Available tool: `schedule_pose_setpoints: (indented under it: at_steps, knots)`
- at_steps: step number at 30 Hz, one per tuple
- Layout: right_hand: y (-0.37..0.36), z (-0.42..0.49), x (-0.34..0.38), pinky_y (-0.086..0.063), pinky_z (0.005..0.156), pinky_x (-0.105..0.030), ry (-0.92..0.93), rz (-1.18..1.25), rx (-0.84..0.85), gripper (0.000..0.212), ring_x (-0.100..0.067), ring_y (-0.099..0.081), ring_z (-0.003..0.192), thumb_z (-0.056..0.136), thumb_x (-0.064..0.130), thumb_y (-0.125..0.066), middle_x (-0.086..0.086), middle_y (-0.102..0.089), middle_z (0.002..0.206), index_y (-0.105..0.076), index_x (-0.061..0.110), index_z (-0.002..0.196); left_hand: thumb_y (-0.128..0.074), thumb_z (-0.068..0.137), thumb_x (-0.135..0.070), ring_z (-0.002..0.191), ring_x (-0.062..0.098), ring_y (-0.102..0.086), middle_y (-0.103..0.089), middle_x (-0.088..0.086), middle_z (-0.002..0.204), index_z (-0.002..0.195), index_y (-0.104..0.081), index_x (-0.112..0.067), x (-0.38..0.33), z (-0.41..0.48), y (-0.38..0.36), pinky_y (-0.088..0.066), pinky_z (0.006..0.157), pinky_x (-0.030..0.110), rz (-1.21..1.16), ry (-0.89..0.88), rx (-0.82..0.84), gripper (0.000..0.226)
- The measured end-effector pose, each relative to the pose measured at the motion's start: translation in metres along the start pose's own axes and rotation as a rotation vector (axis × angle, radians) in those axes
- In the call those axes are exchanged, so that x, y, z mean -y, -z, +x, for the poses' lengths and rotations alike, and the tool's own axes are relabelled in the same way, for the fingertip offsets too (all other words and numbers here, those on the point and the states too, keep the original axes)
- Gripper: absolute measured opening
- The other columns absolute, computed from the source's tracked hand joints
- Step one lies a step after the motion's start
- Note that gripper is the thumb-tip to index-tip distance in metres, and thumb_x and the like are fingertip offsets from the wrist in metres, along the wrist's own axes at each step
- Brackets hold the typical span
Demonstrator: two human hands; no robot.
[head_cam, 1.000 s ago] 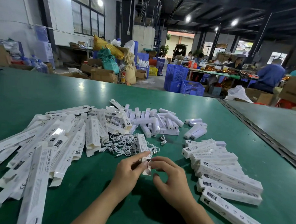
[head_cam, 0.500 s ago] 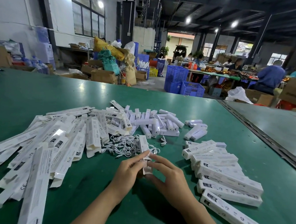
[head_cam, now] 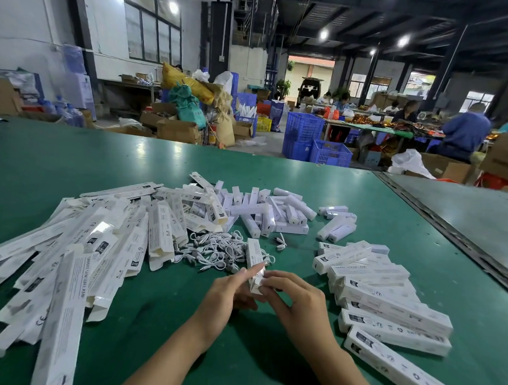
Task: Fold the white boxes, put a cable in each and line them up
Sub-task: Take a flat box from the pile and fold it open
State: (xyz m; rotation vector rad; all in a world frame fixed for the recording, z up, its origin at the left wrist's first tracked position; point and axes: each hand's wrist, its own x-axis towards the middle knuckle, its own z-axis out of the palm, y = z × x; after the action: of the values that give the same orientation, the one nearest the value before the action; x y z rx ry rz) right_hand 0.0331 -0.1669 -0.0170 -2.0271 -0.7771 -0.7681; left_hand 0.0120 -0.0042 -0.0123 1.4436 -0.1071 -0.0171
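From the head view, the one white box [head_cam: 255, 261] being worked lies on the green bench [head_cam: 72, 159] with its long axis running straight away from the person. Its far end rests against the heap of white cables [head_cam: 214, 250], and its near end is caught between both hands. The left hand [head_cam: 226, 298] grips the box from the left, forefinger stretched along the side face and the other fingers [head_cam: 250, 273] curled. The right hand [head_cam: 296, 308] comes in from the right, its fingers bent over the near end and pinching what looks like the end flap. Whether that flap is tucked in cannot be told, as the fingers cover it. Both hands sit equally close to that end, so closing it seems to be the step in hand. The cables lie just beyond the box, on its own axis, a short reach forward for either hand. Flat unfolded cartons [head_cam: 96, 260] fan out well left of the box, and the finished boxes [head_cam: 388, 305] sit in a row to its right, nearer the right hand.
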Motion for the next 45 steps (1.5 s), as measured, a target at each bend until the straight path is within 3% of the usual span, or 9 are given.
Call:
schedule_pose_setpoints:
  at_steps: [9, 14, 20, 25, 28, 32, 37, 42, 45]
  knots:
    - [-0.002, -0.001, -0.003, -0.052, 0.075, -0.016, -0.041, 0.024, 0.011, 0.011, 0.001, -0.066, 0.081, 0.078, 0.007, -0.080, 0.011, -0.070, 0.091, -0.074, 0.013, 0.085, -0.047, 0.103, -0.022, 0.085, 0.018, -0.071, -0.072, 0.002, 0.088, 0.120, -0.070, -0.034, -0.001, -0.003, -0.001, -0.053, 0.074, 0.018, 0.083, -0.009, 0.021, 0.030]
    - [-0.001, -0.003, -0.002, -0.050, 0.068, -0.014, -0.309, 0.177, 0.049, 0.032, -0.006, -0.067, 0.076, 0.077, 0.009, -0.081, 0.018, -0.069, 0.083, -0.061, 0.032, 0.090, -0.069, 0.090, -0.029, 0.095, 0.002, -0.070, -0.076, -0.014, 0.099, 0.111, -0.069, -0.045, -0.001, -0.005, 0.004, -0.048, 0.082, 0.011, 0.255, -0.083, 0.044, 0.026]
    - [-0.008, -0.002, 0.006, -0.055, 0.065, -0.027, -0.562, 0.278, 0.022, 0.026, -0.012, -0.067, 0.074, 0.079, 0.019, -0.079, 0.004, -0.066, 0.081, -0.060, 0.029, 0.094, -0.067, 0.090, -0.030, 0.092, -0.002, -0.068, -0.075, -0.018, 0.098, 0.104, -0.073, -0.041, 0.004, -0.003, 0.003, -0.050, 0.083, 0.015, 0.336, -0.186, -0.027, 0.019]
    - [-0.002, 0.002, 0.013, -0.050, 0.049, -0.031, -0.911, 0.909, 0.272, 0.026, -0.025, -0.062, 0.060, 0.097, 0.024, -0.058, -0.014, -0.063, 0.080, -0.058, 0.001, 0.110, -0.061, 0.095, -0.026, 0.088, -0.001, -0.068, -0.074, -0.021, 0.093, 0.106, -0.070, -0.043, 0.004, -0.004, 0.003, -0.050, 0.083, 0.014, 0.422, -0.298, -0.033, 0.022]
    - [0.001, 0.004, 0.014, -0.049, 0.050, -0.029, -0.958, 0.996, 0.350, 0.039, -0.022, -0.060, 0.060, 0.091, 0.041, -0.058, -0.009, -0.062, 0.080, -0.065, 0.003, 0.099, -0.057, 0.098, -0.004, 0.082, -0.007, -0.065, -0.071, -0.027, 0.083, 0.108, -0.069, -0.045, 0.004, -0.004, 0.005, -0.047, 0.078, 0.008, 0.425, -0.305, -0.016, 0.044]
    - [0.001, 0.003, 0.014, -0.048, 0.056, -0.023, -0.905, 1.079, 0.370, 0.036, -0.015, -0.059, 0.064, 0.084, 0.040, -0.066, -0.007, -0.066, 0.085, -0.064, 0.007, 0.100, -0.050, 0.095, 0.011, 0.077, -0.006, -0.062, -0.070, -0.026, 0.086, 0.117, -0.066, -0.055, 0.002, -0.004, 0.006, -0.046, 0.073, 0.008, 0.426, -0.349, 0.034, 0.071]
    - [-0.013, 0.001, 0.019, -0.046, 0.053, -0.023, -0.973, 1.017, 0.016, 0.039, -0.014, -0.059, 0.058, 0.086, 0.039, -0.062, -0.001, -0.073, 0.088, -0.055, 0.011, 0.112, -0.055, 0.101, -0.016, 0.072, 0.001, -0.058, -0.064, -0.014, 0.083, 0.133, -0.033, -0.070, 0.007, -0.001, 0.007, -0.048, 0.071, 0.016, 0.453, -0.318, -0.030, 0.067]
    - [-0.020, -0.001, 0.023, -0.050, 0.059, -0.031, -1.051, 0.793, -0.381, 0.035, -0.015, -0.065, 0.059, 0.097, 0.048, -0.048, -0.009, -0.065, 0.076, -0.066, 0.020, 0.106, -0.059, 0.097, -0.009, 0.065, 0.003, -0.056, -0.065, -0.007, 0.076, 0.138, -0.031, -0.054, 0.012, 0.003, 0.008, -0.048, 0.066, 0.017, 0.468, -0.235, -0.063, 0.067]
    - [-0.017, 0.001, 0.020, -0.049, 0.050, -0.023, -1.120, 0.810, -0.508, 0.040, -0.012, -0.068, 0.057, 0.098, 0.048, -0.045, -0.004, -0.067, 0.082, -0.065, 0.015, 0.111, -0.059, 0.096, -0.007, 0.064, 0.007, -0.058, -0.067, -0.008, 0.076, 0.138, -0.030, -0.050, 0.014, 0.003, 0.008, -0.052, 0.066, 0.022, 0.456, -0.200, -0.056, 0.067]
